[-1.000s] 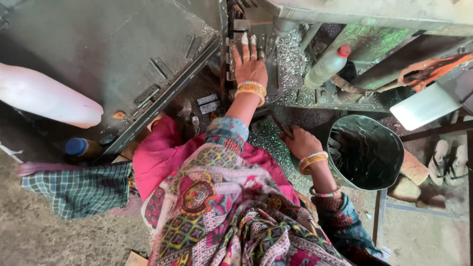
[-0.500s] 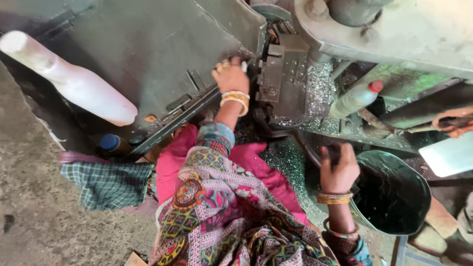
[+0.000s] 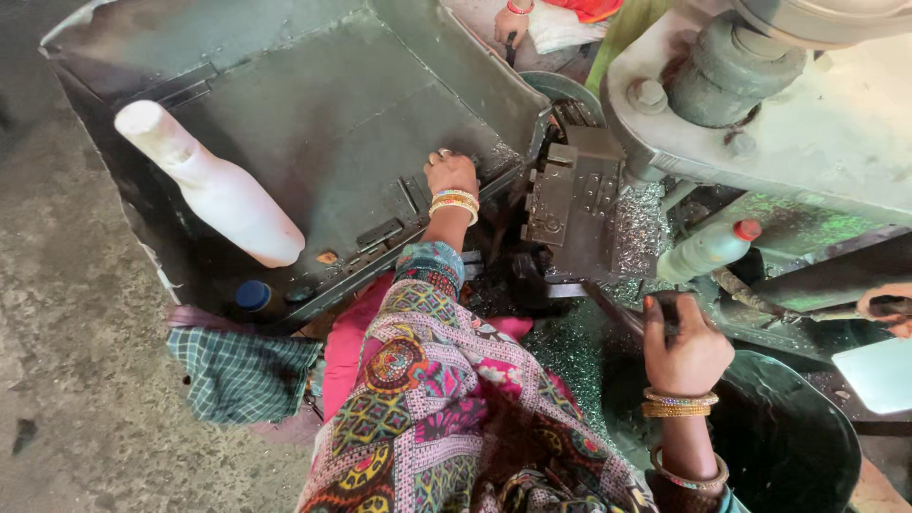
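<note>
Overhead, the grey press body (image 3: 807,123) is occupying the upper right, and its dark die block (image 3: 570,195) is standing just right of the sloped metal tray (image 3: 313,123). The tray is carrying a white plastic bottle (image 3: 214,190) lying tilted on its left half. A dark round tub (image 3: 788,442) is sitting at lower right, beside a bed of metal shavings (image 3: 641,228). A checked cloth (image 3: 242,370) is lying on the floor at lower left, near a blue-capped container (image 3: 253,295). A red-capped bottle (image 3: 708,249) is leaning beside the press. The left hand (image 3: 450,174) is resting on the tray's lower edge, fingers curled down (whether holding anything cannot be told). The right hand (image 3: 686,347) is closing around a dark lever (image 3: 617,313) above the tub. Another person's hand (image 3: 511,21) is showing at top.
</note>
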